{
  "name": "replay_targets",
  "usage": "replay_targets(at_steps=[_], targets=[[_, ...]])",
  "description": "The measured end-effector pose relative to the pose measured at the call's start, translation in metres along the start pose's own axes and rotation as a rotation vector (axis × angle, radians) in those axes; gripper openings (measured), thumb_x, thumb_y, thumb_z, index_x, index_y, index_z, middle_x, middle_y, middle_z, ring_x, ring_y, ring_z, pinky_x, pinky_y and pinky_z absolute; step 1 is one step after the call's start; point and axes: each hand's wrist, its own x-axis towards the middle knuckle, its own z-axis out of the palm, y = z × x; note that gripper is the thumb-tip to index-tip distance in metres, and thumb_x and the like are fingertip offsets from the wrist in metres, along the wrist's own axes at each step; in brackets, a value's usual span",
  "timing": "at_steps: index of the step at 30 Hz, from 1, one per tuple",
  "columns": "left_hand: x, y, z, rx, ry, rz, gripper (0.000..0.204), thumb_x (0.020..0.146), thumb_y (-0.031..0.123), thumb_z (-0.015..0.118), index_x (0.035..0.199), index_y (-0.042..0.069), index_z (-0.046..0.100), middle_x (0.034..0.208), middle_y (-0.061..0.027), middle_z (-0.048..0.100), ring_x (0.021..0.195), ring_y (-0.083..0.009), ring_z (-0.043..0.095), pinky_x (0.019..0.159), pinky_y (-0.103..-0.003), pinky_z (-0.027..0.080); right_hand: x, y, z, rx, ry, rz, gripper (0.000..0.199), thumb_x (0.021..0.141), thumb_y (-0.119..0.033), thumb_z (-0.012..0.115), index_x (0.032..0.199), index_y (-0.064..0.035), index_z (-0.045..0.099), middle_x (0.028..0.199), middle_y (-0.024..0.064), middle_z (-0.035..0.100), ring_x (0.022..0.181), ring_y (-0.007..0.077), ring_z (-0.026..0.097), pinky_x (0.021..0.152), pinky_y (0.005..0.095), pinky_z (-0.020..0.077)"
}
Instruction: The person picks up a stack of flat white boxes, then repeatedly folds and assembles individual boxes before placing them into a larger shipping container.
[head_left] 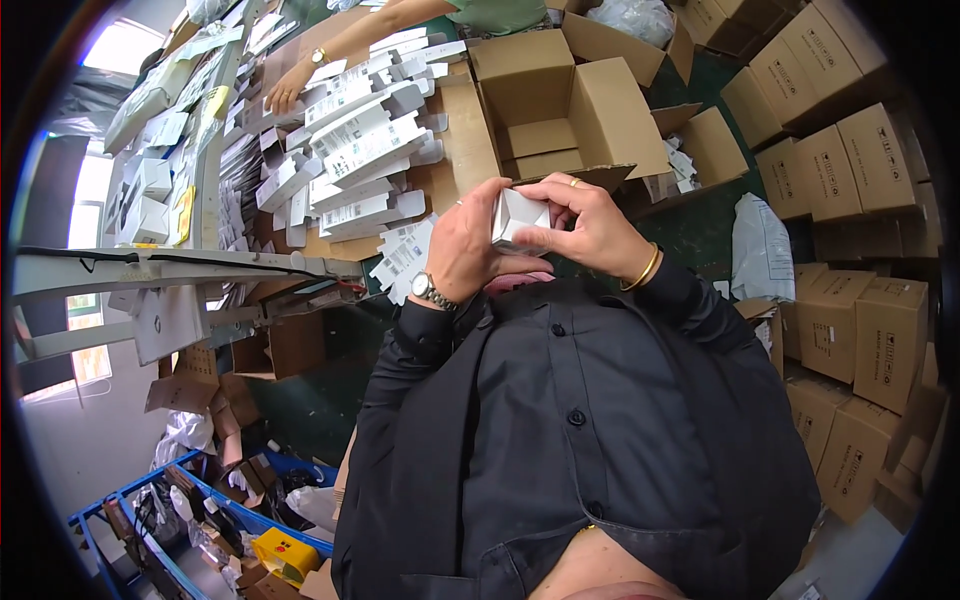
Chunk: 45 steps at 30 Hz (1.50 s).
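Both hands, left hand point(462, 248) and right hand point(592, 228), pinch a small white cardboard box point(517, 218) close to the chest. Beyond sits an open brown carton point(560, 105), flat white boxes point(365, 150) littering the worktable point(455, 140), a co-worker's hand point(288, 85), stacked cartons point(850, 160) on green floor.

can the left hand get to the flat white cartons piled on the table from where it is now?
Probably yes, but not right away. The left hand is wrapped around the small white box, shared with the right hand. The flat white cartons lie just beyond it on the table, with nothing between.
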Motion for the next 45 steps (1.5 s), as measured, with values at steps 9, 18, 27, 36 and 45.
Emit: replay_targets(at_steps=[9,18,27,36,45], targets=[[0.007,-0.031,-0.019,-0.048,-0.07,-0.153,0.07,0.071,0.037,0.094,0.122,0.0,0.066,0.11,-0.0143,0.07,0.095,-0.0332,0.07,0.08,-0.04,0.056,-0.004,0.023,-0.026,0.483,0.284,0.227,0.048,0.092,-0.028,0.081,0.127,0.0002,0.067,0.102,0.0059,0.07,0.082,0.0107,0.067,0.07,0.0231,0.0539],[0.005,-0.051,-0.028,-0.562,0.447,-0.516,0.018,0.096,0.012,0.076,0.108,-0.001,0.074,0.1,-0.0054,0.076,0.086,-0.0102,0.068,0.08,-0.024,0.054,-0.018,0.006,-0.038,0.661,0.061,0.532,0.055,0.097,-0.032,0.07,0.141,-0.0024,0.055,0.115,0.0103,0.071,0.1,0.0143,0.072,0.076,0.0264,0.0601],[0.016,-0.079,-0.03,-0.459,0.82,-0.416,0.018,0.104,0.014,0.065,0.109,-0.002,0.072,0.113,-0.0098,0.073,0.103,-0.0113,0.067,0.087,-0.024,0.053,-0.024,0.014,-0.027,0.662,0.143,0.357,0.054,0.096,-0.023,0.069,0.142,-0.0021,0.05,0.123,0.0136,0.069,0.103,0.0188,0.073,0.081,0.0329,0.0634],[0.011,-0.045,0.003,-0.857,0.545,-0.608,0.049,0.102,0.024,0.07,0.139,-0.001,0.049,0.124,-0.0143,0.067,0.115,-0.0189,0.066,0.094,-0.033,0.058,-0.025,0.019,-0.025,0.689,0.189,0.332,0.054,0.096,-0.016,0.071,0.141,0.0007,0.045,0.125,0.0174,0.067,0.108,0.0214,0.071,0.086,0.0371,0.0638],[0.023,-0.031,0.016,-1.313,0.413,-0.719,0.064,0.102,0.022,0.069,0.146,-0.005,0.03,0.122,-0.0199,0.068,0.103,-0.0215,0.072,0.086,-0.034,0.063,-0.024,0.022,-0.022,0.638,0.155,0.326,0.048,0.096,-0.013,0.069,0.135,0.0015,0.045,0.124,0.0191,0.067,0.109,0.0218,0.071,0.087,0.0364,0.0634]])
